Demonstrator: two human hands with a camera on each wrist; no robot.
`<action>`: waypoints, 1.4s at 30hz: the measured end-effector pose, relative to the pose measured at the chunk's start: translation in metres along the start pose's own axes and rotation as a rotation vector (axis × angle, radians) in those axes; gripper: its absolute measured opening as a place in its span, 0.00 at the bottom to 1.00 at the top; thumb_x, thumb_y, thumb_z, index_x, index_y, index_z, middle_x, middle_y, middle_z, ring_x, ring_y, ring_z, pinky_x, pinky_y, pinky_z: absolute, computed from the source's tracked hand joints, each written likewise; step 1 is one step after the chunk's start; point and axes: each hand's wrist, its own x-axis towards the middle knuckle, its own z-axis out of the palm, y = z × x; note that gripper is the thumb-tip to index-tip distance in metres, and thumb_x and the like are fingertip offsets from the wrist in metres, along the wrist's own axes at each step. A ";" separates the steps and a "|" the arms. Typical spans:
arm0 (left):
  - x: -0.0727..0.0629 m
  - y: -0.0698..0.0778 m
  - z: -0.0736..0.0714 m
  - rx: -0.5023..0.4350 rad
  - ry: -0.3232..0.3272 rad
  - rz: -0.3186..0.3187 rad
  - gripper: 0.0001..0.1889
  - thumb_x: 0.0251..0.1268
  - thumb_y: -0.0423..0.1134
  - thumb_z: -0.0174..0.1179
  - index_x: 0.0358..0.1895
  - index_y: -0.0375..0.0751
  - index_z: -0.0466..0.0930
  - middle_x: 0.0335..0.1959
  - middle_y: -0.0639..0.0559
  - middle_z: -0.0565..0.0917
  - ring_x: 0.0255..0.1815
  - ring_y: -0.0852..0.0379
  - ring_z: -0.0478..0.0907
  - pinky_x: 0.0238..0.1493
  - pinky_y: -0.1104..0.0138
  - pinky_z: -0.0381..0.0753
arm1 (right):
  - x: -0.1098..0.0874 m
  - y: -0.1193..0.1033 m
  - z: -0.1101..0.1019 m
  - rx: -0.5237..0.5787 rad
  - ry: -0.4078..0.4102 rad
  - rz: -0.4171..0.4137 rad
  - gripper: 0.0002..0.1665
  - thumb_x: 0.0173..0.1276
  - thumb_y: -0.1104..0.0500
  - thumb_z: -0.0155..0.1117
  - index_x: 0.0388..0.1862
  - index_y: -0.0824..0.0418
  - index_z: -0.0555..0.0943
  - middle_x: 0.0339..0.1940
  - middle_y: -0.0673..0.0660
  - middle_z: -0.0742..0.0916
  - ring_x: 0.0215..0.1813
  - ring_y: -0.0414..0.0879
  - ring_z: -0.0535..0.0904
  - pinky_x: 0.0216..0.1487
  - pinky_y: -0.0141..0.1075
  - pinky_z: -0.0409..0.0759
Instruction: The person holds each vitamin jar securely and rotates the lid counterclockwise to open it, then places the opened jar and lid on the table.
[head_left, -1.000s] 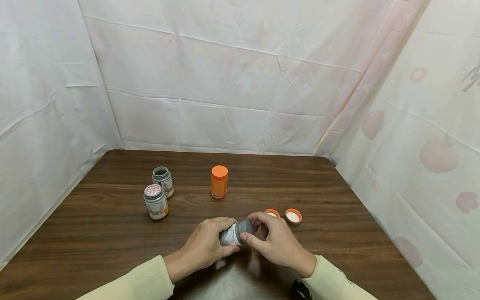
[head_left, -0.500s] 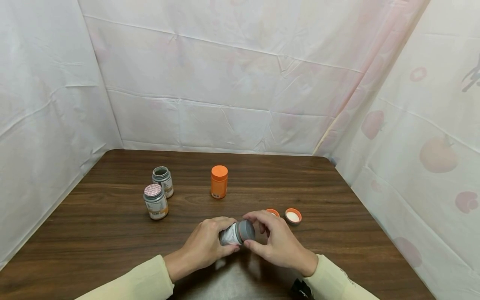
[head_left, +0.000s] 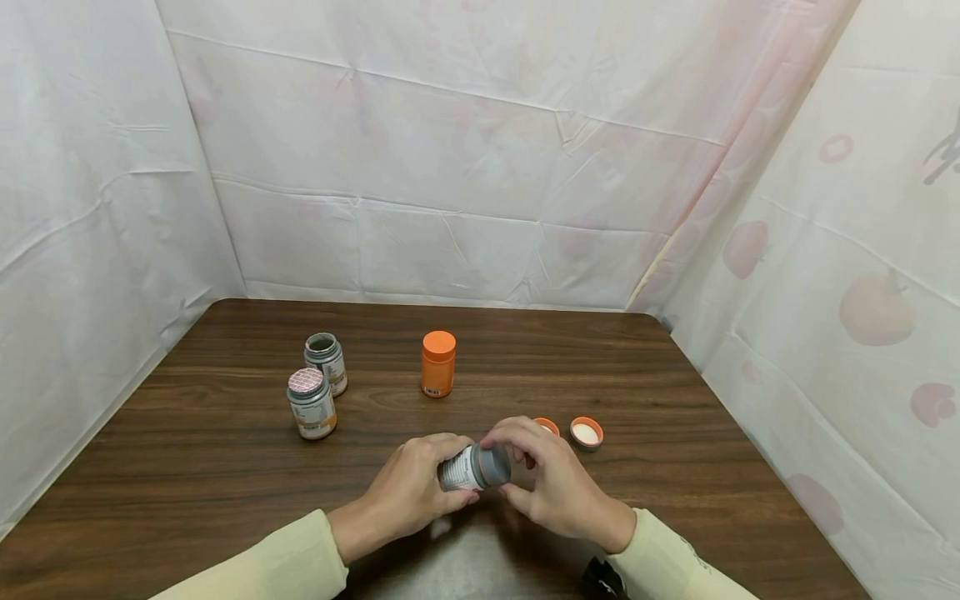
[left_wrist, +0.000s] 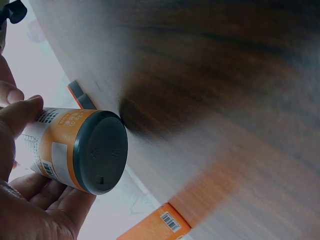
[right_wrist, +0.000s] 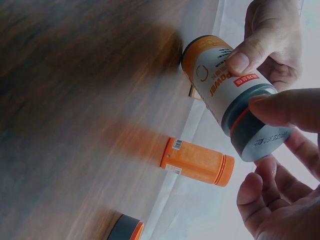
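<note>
A grey bottle (head_left: pixel 459 471) with a white and orange label lies tilted in my left hand (head_left: pixel 412 483), its cap end to the right. My left fingers and thumb wrap round its body, and the dark base (left_wrist: pixel 102 152) shows in the left wrist view, low over the table. At the other end, my right hand (head_left: pixel 558 479) holds the grey cap (right_wrist: pixel 262 137) between thumb and fingers. The right thumb rests on the cap's side in the right wrist view. An orange ring (right_wrist: pixel 239 121) shows between cap and bottle neck.
Two uncapped jars stand at the left: one open-mouthed (head_left: pixel 330 371), one with a printed seal (head_left: pixel 307 382) over its mouth. A capped orange bottle (head_left: pixel 438 367) stands mid-table. Two upturned caps, one nearer the hand (head_left: pixel 549 424) and one farther right (head_left: pixel 587 432), lie beyond my right hand.
My right fingers have shifted round the cap, the thumb lower and farther right, so more of the cap's end shows. The left hand and the bottle stay in place.
</note>
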 end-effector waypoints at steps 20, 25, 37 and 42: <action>-0.001 0.001 0.001 0.000 -0.001 -0.004 0.22 0.49 0.42 0.82 0.49 0.51 0.86 0.45 0.61 0.86 0.40 0.66 0.80 0.40 0.68 0.81 | 0.004 -0.008 0.000 -0.045 -0.014 0.379 0.24 0.68 0.37 0.70 0.55 0.50 0.82 0.37 0.45 0.84 0.28 0.45 0.74 0.28 0.32 0.73; -0.001 0.001 0.001 0.004 0.001 -0.002 0.23 0.49 0.42 0.82 0.50 0.50 0.86 0.46 0.61 0.86 0.40 0.66 0.80 0.41 0.68 0.81 | 0.007 -0.008 0.001 -0.032 -0.052 0.489 0.27 0.69 0.33 0.66 0.51 0.52 0.84 0.33 0.42 0.83 0.29 0.41 0.76 0.29 0.33 0.76; -0.001 0.002 0.000 -0.005 -0.005 -0.003 0.22 0.49 0.41 0.82 0.49 0.51 0.86 0.46 0.61 0.86 0.40 0.66 0.80 0.40 0.68 0.81 | 0.013 -0.009 0.001 -0.018 -0.096 0.524 0.29 0.68 0.32 0.66 0.45 0.56 0.86 0.27 0.42 0.82 0.28 0.39 0.78 0.28 0.33 0.78; -0.001 0.001 0.000 -0.011 -0.013 -0.004 0.22 0.49 0.42 0.82 0.49 0.53 0.85 0.45 0.62 0.85 0.40 0.66 0.80 0.41 0.68 0.81 | 0.014 -0.009 0.001 -0.013 -0.109 0.503 0.24 0.68 0.34 0.68 0.42 0.54 0.86 0.24 0.42 0.81 0.26 0.39 0.77 0.27 0.33 0.76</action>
